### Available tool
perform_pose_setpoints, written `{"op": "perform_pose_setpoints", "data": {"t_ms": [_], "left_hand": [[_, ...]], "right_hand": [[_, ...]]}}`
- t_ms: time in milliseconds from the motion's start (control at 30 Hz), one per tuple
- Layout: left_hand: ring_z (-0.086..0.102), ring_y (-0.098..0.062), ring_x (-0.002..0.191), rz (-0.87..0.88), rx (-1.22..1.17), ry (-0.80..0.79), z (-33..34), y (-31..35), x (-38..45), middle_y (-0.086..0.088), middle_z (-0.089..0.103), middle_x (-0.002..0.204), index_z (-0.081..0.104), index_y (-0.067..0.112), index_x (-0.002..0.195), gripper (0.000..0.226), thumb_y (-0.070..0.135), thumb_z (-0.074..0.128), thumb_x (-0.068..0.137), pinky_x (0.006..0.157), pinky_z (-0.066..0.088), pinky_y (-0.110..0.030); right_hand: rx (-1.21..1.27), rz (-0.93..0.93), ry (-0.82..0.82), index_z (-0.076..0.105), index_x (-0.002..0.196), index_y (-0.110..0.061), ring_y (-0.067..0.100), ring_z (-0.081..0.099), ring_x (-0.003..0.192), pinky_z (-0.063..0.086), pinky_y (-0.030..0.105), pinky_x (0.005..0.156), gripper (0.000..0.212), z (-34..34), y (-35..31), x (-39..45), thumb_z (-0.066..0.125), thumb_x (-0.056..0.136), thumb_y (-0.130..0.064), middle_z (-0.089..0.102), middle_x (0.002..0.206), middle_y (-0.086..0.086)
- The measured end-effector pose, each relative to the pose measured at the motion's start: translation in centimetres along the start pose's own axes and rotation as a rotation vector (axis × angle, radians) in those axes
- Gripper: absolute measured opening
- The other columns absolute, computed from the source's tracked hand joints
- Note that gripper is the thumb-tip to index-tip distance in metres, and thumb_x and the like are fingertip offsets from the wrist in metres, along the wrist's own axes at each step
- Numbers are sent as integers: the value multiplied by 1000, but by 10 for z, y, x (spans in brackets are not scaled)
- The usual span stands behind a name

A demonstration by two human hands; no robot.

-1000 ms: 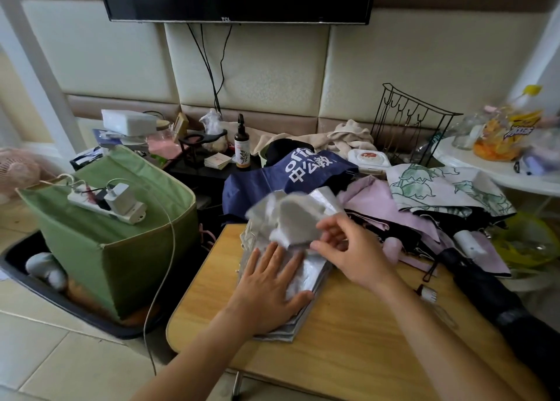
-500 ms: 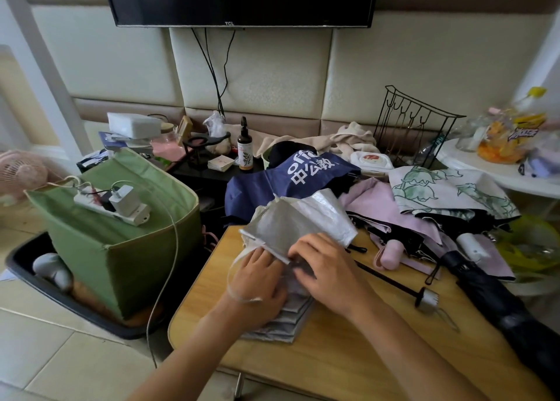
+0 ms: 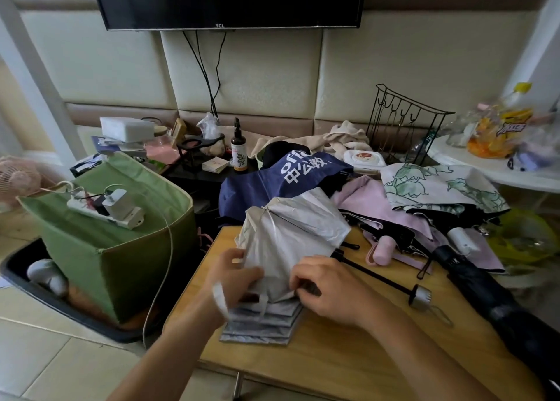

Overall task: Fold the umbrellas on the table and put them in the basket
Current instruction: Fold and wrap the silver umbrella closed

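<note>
Lying on the wooden table (image 3: 348, 358) beside the green basket (image 3: 121, 249), silver umbrella (image 3: 291, 237) getting folded, left hand (image 3: 235, 272) pinching its cloth, right hand (image 3: 330, 288) gripping its folds, fingers curled.

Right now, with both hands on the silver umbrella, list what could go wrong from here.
1. The silver umbrella is only partly folded: the left hand and right hand pinch the canopy, and its upper panels stand loose, so pleats may spring open.
2. Its black shaft juts toward the pink umbrella; turning it could snag that strap.
3. The green basket has a power strip lying across its top, blocking a clean drop.
</note>
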State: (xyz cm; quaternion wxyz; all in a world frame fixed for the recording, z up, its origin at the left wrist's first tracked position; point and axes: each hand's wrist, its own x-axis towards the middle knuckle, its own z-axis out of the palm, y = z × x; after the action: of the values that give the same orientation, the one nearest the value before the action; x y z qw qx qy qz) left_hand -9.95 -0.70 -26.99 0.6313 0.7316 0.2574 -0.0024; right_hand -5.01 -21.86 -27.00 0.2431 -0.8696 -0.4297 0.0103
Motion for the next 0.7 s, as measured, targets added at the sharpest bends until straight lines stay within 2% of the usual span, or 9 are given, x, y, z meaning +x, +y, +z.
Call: {"op": "perform_pose_setpoints", "data": {"t_ms": [133,200,267,333,400,467,533,600,700], "left_hand": [[73,-23,76,75,308,111,3,-2,4,-8,70,99,51,19,127,50,12,73,82,68,63,-39],[68,-22,91,168,455,194,10,-3,3,-4,65,111,47,19,130,54,16,69,81,78,58,-38],[56,-25,111,416,605,328,16,-8,1,-5,56,124,47,15,133,54,22,66,82,92,47,-33],[48,-30,122,718,721,388,19,-12,8,-9,51,133,51,11,133,55,30,62,83,101,42,-39],[38,-28,141,876,777,274,23,-14,18,-8,41,152,46,14,145,60,39,51,91,115,37,-43],[13,-19,156,932,823,90,30,-18,25,-3,20,168,30,26,159,61,48,32,102,125,19,-38],[-10,-10,157,955,960,-23,37,-28,29,3,-3,172,9,39,163,61,55,10,104,128,5,-38],[-19,-10,155,947,1099,-59,40,-37,34,7,-15,170,-5,43,161,63,60,-5,100,128,0,-41],[-22,-13,154,915,1190,-44,41,-41,38,5,-21,169,-12,43,159,64,64,-2,100,128,-4,-43]], "right_hand": [[-18,-3,-29,67,95,-28,2,51,96,48,31,89,9,1,-1,0,61,92,-24,62,97,-14],[-30,-13,-44,68,96,-28,4,52,98,48,33,90,9,1,-2,1,61,91,-24,62,98,-13],[-35,-13,-67,69,99,-28,6,53,100,49,33,91,13,2,-1,1,60,90,-25,62,100,-13],[-13,8,-94,71,100,-29,5,57,101,52,35,90,18,2,-1,2,58,88,-26,63,101,-13],[2,37,-121,73,99,-27,6,60,99,54,36,88,24,1,-3,3,54,85,-26,65,100,-12],[-5,52,-134,75,95,-24,7,62,93,54,35,86,27,-3,-5,4,51,83,-25,69,97,-9],[19,95,-128,76,93,-26,2,63,85,52,26,83,25,-12,-7,4,53,85,-23,73,91,-12],[71,187,-4,77,91,-27,-3,61,74,47,17,72,22,-20,-1,5,58,88,-18,70,77,-18],[96,432,406,73,90,-23,1,62,73,50,26,71,13,-27,20,10,62,91,-14,69,79,-13]]}}
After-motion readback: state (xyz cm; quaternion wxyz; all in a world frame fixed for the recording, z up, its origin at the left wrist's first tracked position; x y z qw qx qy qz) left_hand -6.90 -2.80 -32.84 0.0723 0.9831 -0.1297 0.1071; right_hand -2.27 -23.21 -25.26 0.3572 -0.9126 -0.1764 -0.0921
